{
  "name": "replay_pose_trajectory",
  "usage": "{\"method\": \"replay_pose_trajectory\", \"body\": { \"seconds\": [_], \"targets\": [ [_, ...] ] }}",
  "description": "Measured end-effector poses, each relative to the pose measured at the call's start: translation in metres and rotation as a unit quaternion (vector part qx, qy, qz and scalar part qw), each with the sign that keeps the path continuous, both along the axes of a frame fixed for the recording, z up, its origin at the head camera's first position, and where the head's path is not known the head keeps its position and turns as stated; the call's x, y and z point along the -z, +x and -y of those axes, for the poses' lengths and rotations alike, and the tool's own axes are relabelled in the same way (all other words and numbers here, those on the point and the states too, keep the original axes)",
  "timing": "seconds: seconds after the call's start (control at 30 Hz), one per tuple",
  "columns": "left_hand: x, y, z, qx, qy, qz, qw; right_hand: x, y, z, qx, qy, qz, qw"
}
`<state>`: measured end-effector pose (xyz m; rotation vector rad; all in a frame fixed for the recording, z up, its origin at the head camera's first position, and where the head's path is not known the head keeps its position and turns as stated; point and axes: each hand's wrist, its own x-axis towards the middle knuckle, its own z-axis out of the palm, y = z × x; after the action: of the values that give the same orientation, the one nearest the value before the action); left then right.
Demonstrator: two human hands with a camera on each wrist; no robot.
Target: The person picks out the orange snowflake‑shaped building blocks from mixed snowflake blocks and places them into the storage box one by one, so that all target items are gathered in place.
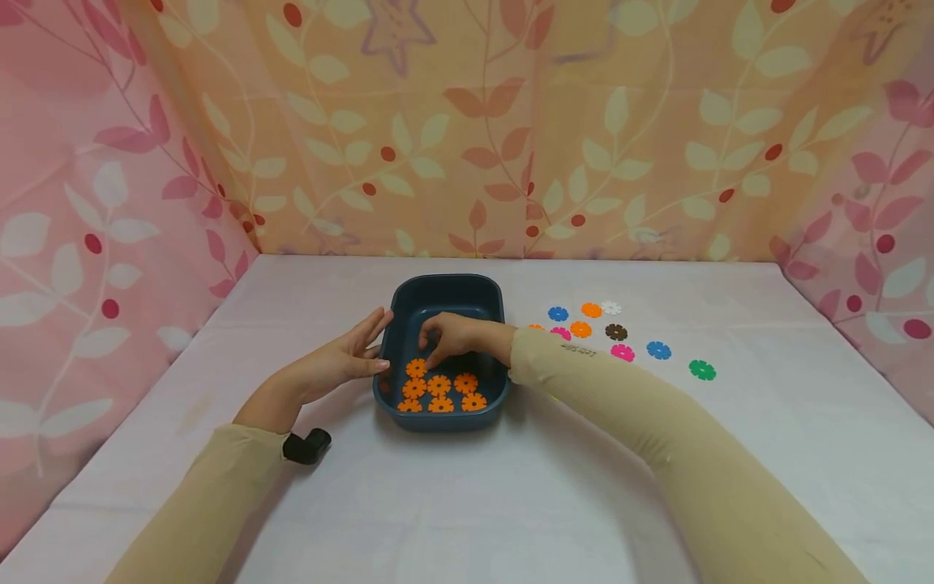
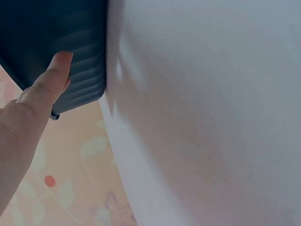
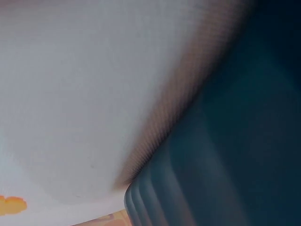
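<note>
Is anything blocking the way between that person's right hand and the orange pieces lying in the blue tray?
Nothing visible does. The right hand is inside the dark blue tray, right by the rearmost orange piece, with no tray wall or other object showing between them.

The beige sleeves (image 1: 627, 401) carry dark lettering (image 1: 579, 350) and a black wrist device (image 1: 307, 447).

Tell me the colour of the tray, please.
The tray is dark blue; it shows best in the head view.
</note>
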<state>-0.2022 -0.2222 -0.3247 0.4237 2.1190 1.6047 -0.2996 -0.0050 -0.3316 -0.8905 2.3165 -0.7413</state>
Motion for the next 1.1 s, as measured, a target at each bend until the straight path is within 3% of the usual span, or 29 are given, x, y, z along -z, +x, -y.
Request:
{"method": "replay_pose_trajectory", "body": {
  "seconds": [0.23,0.53,1.1],
  "targets": [
    [0.000,0.002,0.001,0.002,-0.001,0.000,1.0000,0.000,0.000,-0.002,0.033,-0.057,0.028,0.9974],
    [-0.002,0.001,0.000,-0.004,-0.012,0.000,0.9999,-0.011,0.003,-0.011,0.068,-0.122,0.092,0.9859],
    [-0.001,-0.001,-0.001,-0.009,-0.011,-0.001,0.9999,-0.045,0.013,-0.061,0.080,-0.187,0.099,0.9740]
  ]
}}
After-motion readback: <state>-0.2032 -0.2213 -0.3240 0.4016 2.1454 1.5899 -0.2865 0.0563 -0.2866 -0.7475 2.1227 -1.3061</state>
